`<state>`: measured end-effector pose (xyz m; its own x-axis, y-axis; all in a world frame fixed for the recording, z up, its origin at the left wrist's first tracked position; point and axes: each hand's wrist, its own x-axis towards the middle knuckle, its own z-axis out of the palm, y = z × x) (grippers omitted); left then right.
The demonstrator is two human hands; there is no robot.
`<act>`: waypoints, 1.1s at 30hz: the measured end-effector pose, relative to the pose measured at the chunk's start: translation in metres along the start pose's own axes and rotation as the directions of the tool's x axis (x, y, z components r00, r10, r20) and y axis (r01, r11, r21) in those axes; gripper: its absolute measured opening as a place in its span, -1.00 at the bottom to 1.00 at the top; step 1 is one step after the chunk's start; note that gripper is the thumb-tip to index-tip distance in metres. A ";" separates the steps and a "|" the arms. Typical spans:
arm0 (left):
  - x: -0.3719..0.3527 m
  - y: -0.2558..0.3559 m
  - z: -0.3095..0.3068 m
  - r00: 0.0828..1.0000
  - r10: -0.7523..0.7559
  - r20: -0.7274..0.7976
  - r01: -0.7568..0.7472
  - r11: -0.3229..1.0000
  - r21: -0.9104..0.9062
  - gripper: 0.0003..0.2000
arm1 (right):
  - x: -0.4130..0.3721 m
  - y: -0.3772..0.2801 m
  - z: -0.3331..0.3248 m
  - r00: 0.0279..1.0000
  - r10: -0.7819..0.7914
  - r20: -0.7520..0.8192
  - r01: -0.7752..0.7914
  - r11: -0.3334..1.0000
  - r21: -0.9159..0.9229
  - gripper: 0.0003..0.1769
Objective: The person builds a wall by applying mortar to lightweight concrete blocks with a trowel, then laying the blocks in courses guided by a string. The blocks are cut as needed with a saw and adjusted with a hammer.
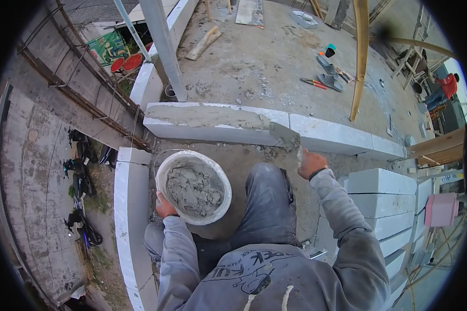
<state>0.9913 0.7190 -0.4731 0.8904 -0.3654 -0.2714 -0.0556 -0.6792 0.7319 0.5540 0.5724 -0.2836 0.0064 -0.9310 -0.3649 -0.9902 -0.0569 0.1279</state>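
My left hand (166, 205) grips the near left side of a white bucket (224, 179) that is tilted toward me. Grey mortar (192, 189) lies lumpy inside it, and a thin wire handle hangs at its left. My right hand (311, 164) is closed around a trowel (284, 136), whose grip is mostly hidden by the fingers. The blade is at the near edge of a low row of white blocks (327, 136). Spread along the top of the left block is a layer of wet mortar (207, 116), ending close to the blade.
Stacked white blocks (381, 197) stand at my right, and another block wall (129, 217) runs along my left. Beyond that edge, motorbikes (80, 181) are parked far below. Pliers (314, 83) and sandals (329, 78) lie across the row. Another person (446, 90) is at far right.
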 end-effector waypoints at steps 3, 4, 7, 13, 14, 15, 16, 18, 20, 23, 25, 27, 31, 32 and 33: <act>-0.002 0.005 -0.001 0.999 -0.026 -0.038 0.028 0.998 0.063 -0.40 | 0.012 0.013 0.014 0.998 -0.008 -0.055 0.021 0.971 0.239 -0.61; -0.003 0.005 -0.002 0.999 -0.019 -0.026 0.021 0.999 0.047 -0.40 | 0.017 0.013 0.011 0.999 -0.029 0.013 0.022 0.914 0.405 -0.61; -0.006 0.012 -0.004 0.997 -0.050 -0.057 0.054 0.995 0.083 -0.40 | 0.017 -0.021 0.003 0.947 -0.068 0.313 -0.293 0.212 0.932 -0.63; -0.003 0.009 -0.002 0.996 -0.083 -0.044 0.084 0.996 0.025 -0.35 | 0.026 -0.132 0.029 0.890 -0.103 0.445 -0.439 -0.459 0.772 -0.62; -0.004 0.010 -0.002 0.995 -0.086 -0.041 0.087 0.996 0.037 -0.35 | 0.032 -0.153 0.035 0.890 -0.118 0.441 -0.444 -0.450 0.775 -0.62; -0.006 0.011 -0.003 0.995 -0.090 -0.039 0.091 0.995 0.046 -0.35 | 0.039 -0.174 0.041 0.909 -0.077 0.410 -0.392 -0.496 0.775 -0.63; -0.006 0.011 -0.001 0.994 -0.065 -0.089 0.066 0.998 0.012 -0.43 | 0.045 -0.195 0.041 0.925 -0.035 0.378 -0.336 -0.540 0.772 -0.64; -0.007 0.011 -0.001 0.993 -0.060 -0.097 0.060 0.998 -0.011 -0.44 | 0.055 -0.230 0.038 0.925 -0.131 0.356 -0.370 -0.516 0.772 -0.64; -0.007 0.010 0.000 0.995 -0.058 -0.080 0.053 0.997 -0.062 -0.47 | 0.063 -0.268 0.029 0.915 -0.218 0.339 -0.403 -0.486 0.775 -0.63; -0.008 0.009 0.001 0.994 -0.029 -0.106 0.024 0.998 -0.052 -0.48 | 0.068 -0.333 0.019 0.914 -0.238 0.329 -0.404 -0.450 0.797 -0.60; -0.008 0.015 -0.001 0.993 -0.037 -0.115 0.032 0.998 -0.046 -0.48 | 0.076 -0.367 0.010 0.917 -0.250 0.310 -0.392 -0.431 0.813 -0.58; -0.011 0.015 -0.005 0.994 -0.060 -0.096 0.059 0.998 -0.020 -0.48 | 0.082 -0.390 0.001 0.872 -0.346 0.345 -0.468 -0.388 0.794 -0.60; -0.006 0.006 -0.002 0.995 -0.072 -0.064 0.064 0.990 -0.126 -0.47 | 0.092 -0.422 -0.016 0.897 -0.328 0.296 -0.366 -0.175 0.914 -0.64; -0.007 0.006 -0.003 0.995 -0.074 -0.064 0.066 0.990 -0.124 -0.47 | 0.127 -0.442 0.023 0.925 -0.366 0.096 -0.110 -0.016 0.994 -0.68; -0.008 0.008 -0.004 0.995 -0.067 -0.073 0.058 0.991 -0.123 -0.48 | 0.162 -0.461 0.061 0.915 -0.389 -0.108 0.168 0.124 0.978 -0.72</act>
<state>0.9855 0.7185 -0.4628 0.9226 -0.2718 -0.2736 0.0517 -0.6160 0.7861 1.0030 0.4700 -0.4584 0.4060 -0.8687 -0.2838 -0.2582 0.1889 -0.9474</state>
